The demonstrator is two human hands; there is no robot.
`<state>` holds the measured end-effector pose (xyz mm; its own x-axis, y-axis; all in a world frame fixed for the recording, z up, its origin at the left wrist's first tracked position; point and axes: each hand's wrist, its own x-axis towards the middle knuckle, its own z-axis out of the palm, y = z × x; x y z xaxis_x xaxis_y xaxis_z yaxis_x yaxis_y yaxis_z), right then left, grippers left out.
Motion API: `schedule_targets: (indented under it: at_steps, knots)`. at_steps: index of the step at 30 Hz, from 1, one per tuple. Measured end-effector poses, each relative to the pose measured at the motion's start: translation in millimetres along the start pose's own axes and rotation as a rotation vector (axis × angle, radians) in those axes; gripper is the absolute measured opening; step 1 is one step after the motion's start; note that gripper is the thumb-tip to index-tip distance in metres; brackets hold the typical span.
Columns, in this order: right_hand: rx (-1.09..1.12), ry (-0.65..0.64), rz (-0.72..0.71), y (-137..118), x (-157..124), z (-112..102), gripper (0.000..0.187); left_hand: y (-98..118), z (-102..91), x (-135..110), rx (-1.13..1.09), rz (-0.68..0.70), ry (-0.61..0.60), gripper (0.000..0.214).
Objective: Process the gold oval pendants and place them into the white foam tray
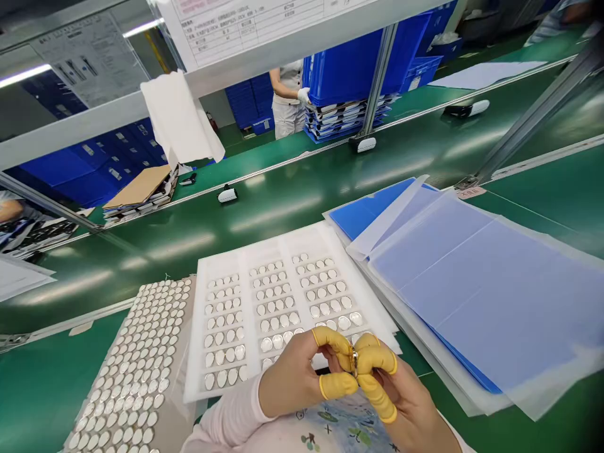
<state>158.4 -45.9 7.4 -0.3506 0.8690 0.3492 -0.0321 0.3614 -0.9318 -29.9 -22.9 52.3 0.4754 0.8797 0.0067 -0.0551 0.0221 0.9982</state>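
Observation:
My left hand (314,365) and my right hand (394,380) meet at the lower middle, with yellow finger cots on the fingertips. Between them they pinch a small shiny metal-edged disc (355,362), seen nearly edge-on; the fingertips cover much of it. Just beyond my hands lies a white foam tray (250,352) with rows of oval white discs with shiny rims (274,306) in its slots. My hands and forearms hide part of its near side. To the left, a grey-brown board (182,340) carries dense rows of similar white discs (136,358).
At right lies a stack of translucent sheets (453,258) with blue sheets. A green conveyor belt (184,242) runs behind, beneath a metal frame with hanging papers (264,28). Across it, a person's gloved hand (303,95) touches blue crates (346,63). Cardboard (136,187) lies at left.

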Motion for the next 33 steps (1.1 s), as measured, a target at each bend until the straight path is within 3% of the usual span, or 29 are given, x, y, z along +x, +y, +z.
schedule_targets:
  at_steps: [16, 19, 22, 25, 28, 33]
  knots:
    - [-0.164, -0.034, -0.137, -9.6, 8.7, -2.0, 0.012, -2.2, 0.7, -0.7, 0.003, 0.119, -0.020, 0.027]
    - [-0.127, -0.018, -0.123, -7.3, 7.8, -2.7, 0.010, -2.9, -0.4, -1.0, 0.134, 0.263, 0.018, 0.022]
    - [-0.040, 0.031, -0.061, -2.7, 6.8, -4.7, 0.008, -7.0, -1.0, -1.3, 0.367, 0.458, 0.122, 0.030]
    - [-0.014, 0.042, 0.039, -0.6, 10.2, -6.7, 0.028, -12.1, -1.1, -1.0, 0.566, 0.589, 0.183, 0.043]
    - [0.013, -0.040, 0.088, -3.0, 17.7, -6.3, 0.052, -12.8, -1.3, 0.8, 0.710, 0.657, 0.184, 0.046]
    - [0.023, -0.055, 0.088, -5.5, 24.8, -3.0, 0.044, -7.8, -2.5, 3.7, 0.918, 0.819, 0.135, 0.037]
